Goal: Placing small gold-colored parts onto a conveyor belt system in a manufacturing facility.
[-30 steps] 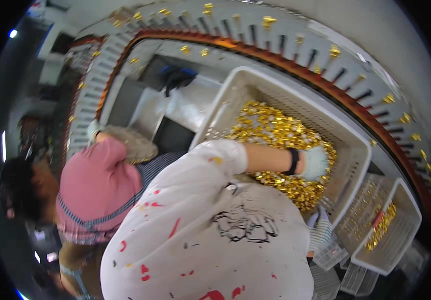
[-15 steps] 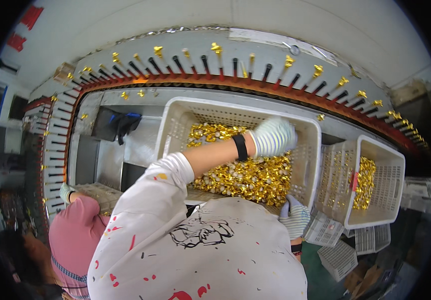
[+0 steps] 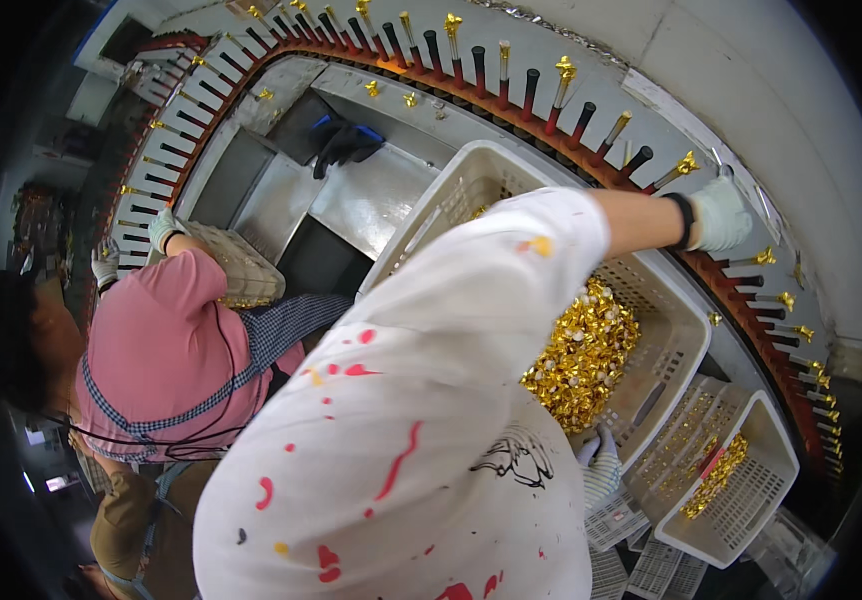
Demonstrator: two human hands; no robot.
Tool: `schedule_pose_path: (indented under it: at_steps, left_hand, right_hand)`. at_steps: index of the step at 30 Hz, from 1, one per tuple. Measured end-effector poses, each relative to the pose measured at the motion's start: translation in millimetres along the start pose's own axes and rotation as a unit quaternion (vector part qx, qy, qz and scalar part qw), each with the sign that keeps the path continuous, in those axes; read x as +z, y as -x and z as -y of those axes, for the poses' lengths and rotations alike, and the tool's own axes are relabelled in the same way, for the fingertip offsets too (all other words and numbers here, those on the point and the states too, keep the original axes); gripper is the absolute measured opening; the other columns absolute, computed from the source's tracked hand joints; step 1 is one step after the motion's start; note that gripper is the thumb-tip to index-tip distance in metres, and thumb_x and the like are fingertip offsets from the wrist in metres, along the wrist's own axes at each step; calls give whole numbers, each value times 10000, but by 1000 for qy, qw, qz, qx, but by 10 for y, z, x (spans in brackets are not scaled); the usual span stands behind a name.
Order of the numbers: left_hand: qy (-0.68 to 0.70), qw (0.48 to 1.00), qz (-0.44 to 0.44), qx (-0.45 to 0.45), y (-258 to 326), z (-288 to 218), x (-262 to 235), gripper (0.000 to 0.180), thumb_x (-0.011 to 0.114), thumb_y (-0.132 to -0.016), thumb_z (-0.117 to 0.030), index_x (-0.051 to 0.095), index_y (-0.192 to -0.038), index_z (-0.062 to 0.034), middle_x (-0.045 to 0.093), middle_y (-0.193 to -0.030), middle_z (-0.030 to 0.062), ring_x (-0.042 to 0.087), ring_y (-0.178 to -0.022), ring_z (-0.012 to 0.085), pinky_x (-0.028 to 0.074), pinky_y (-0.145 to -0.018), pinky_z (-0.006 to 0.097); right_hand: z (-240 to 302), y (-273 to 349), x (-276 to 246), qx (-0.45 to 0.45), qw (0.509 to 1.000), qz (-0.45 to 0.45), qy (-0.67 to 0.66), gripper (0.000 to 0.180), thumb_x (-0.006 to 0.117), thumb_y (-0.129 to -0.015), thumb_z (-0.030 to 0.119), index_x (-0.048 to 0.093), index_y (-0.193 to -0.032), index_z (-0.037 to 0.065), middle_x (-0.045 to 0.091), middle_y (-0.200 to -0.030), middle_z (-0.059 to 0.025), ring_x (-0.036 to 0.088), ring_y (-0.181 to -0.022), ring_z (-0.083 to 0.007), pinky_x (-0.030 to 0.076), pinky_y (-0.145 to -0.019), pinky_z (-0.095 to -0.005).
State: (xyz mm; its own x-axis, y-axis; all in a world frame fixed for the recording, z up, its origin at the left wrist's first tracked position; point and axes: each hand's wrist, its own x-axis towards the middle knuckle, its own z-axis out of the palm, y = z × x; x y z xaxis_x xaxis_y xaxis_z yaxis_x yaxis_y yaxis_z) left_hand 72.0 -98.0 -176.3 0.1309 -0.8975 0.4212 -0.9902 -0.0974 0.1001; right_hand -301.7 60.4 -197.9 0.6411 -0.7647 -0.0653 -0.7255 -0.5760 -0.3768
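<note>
Overhead, gloved right hand point(image 3: 723, 213) reaches the pin rail point(image 3: 591, 120)'s edge; grip unclear.

No labels, signs or screens in view. Small gold foil-wrapped pieces point(image 3: 581, 355) heaped in large white basket point(image 3: 671, 340). More in smaller white basket point(image 3: 751, 480), lower right.

Two white baskets point(image 3: 651, 330) point(image 3: 751, 480) holding gold pieces; third basket point(image 3: 241, 265) by co-worker. Two people. Four gloved hands visible. Conveyor pegs: too many to count.
</note>
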Motion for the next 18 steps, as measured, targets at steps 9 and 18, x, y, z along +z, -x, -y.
schedule_pose_path:
  at_steps: [9,18]
  left_hand:
    - [184,970,144,60,1641,-534,-390,375,532,-884,-427,700,-895,-93,670,-846,102,648,-817,312,503,-700,446]
    - [15,883,-29,-467,2850,1626,-1086,318,574,-868,-370,679,-986,-94,676,-928,184,647,-867,372,510,-765,455]
  right_hand:
    - [-64,20,20,-39,997,-12,-60,203,549,-916,75,678,-1071,56,697,-989,-140,666,-857,-262,521,-789,-359]
    - [-20,-3,-4,-32,999,-8,-33,201,569,-872,78,706,-1018,63,690,-873,-165,651,-775,-320,515,-736,-395]
